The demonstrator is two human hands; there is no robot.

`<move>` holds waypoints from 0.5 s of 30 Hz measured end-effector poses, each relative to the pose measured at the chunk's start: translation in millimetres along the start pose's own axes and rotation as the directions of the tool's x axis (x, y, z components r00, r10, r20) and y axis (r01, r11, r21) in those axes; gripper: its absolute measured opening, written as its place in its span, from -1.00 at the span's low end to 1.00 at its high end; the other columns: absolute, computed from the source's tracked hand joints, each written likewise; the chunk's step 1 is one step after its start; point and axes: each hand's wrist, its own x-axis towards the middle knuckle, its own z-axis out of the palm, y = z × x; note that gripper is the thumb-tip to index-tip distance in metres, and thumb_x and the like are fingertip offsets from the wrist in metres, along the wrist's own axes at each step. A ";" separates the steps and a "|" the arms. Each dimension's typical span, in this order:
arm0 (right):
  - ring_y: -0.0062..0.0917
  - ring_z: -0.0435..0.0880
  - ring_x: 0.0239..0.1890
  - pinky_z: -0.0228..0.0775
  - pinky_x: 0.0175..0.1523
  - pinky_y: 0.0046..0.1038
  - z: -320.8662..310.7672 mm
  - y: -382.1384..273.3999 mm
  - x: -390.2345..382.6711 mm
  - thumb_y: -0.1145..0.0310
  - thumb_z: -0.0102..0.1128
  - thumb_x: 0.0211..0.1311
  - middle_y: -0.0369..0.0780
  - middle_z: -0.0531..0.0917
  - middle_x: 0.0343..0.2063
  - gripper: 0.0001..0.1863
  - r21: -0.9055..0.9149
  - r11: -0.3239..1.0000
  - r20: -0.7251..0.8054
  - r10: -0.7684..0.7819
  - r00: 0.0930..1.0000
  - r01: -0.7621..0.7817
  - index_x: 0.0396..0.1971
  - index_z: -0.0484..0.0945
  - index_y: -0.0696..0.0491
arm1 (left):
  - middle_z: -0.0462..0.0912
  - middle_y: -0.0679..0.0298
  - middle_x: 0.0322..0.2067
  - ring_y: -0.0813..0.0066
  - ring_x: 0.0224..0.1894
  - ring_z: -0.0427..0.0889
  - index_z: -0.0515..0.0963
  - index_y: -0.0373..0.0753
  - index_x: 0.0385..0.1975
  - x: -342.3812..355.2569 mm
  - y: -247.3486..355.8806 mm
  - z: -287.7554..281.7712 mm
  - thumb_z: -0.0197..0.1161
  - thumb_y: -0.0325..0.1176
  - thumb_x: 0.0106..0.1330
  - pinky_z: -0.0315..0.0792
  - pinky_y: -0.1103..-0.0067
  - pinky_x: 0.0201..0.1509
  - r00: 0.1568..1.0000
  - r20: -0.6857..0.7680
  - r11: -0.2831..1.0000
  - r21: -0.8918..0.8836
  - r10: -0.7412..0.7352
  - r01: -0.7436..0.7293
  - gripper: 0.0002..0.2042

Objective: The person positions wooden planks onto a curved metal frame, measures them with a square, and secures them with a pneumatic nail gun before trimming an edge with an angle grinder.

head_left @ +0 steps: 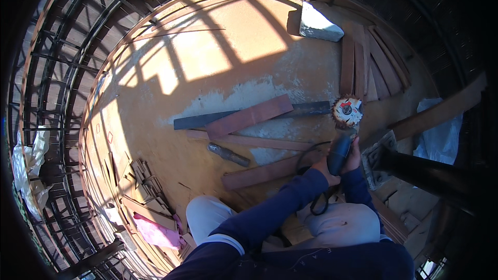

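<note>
A dark angle grinder (340, 153) with a toothed saw disc (347, 110) points away from me, its black cord looping beside it. My left hand (326, 170) is closed round the grinder's lower body, and my right hand (354, 153) grips its right side. Just beyond them lie a reddish plank (249, 116) across a dark strip (199, 121), a narrower board (267, 141) and a short dark cylindrical object (228, 154). Another plank (244, 179) lies left of my hands. A long board (441, 111) slants up to the right of the grinder.
A black post (425, 171) on a bolted plate stands right of me. Stacked boards (376, 59) and a white block (316, 26) lie toward the back right. Offcuts (148, 186) and pink sheeting (155, 228) are at lower left. A curved barred railing (62, 98) surrounds the sunlit floor (187, 41).
</note>
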 end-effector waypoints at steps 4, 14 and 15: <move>-0.19 0.69 -0.32 0.58 -0.14 -0.17 -17.1 0.7 6.5 -0.42 -0.26 0.33 -0.06 0.67 -0.31 -0.21 -0.016 1.000 -0.076 -0.001 0.997 0.000 -0.04 0.51 0.08 | 0.64 -0.17 -0.12 0.01 -0.04 0.67 0.33 -0.36 0.16 17.4 -12.7 9.8 0.48 -0.07 -0.13 0.53 0.39 0.11 0.998 0.049 0.999 0.031 -0.035 0.034 -0.17; -0.38 0.67 -0.43 0.56 -0.28 -0.37 6.8 -16.7 15.2 0.12 0.33 0.21 -0.15 0.65 -0.41 -0.63 -0.440 0.897 -0.183 -0.049 0.982 -0.038 -0.18 0.55 0.10 | 0.58 -0.14 0.02 -0.09 0.06 0.60 0.23 -0.31 0.28 22.9 -24.9 0.4 0.47 0.10 -0.05 0.46 0.31 0.19 0.990 0.099 0.989 0.100 0.097 -0.107 -0.06; -0.40 0.67 -0.43 0.55 -0.28 -0.38 11.7 -23.2 17.7 0.18 0.34 0.19 -0.17 0.65 -0.43 -0.67 -0.481 0.877 -0.153 -0.079 0.985 -0.004 -0.20 0.55 0.11 | 0.55 -0.14 0.06 -0.11 0.10 0.56 0.24 -0.30 0.28 21.1 -26.5 -15.4 0.47 0.13 -0.03 0.43 0.28 0.20 0.992 -0.017 0.987 0.106 0.127 -0.124 -0.07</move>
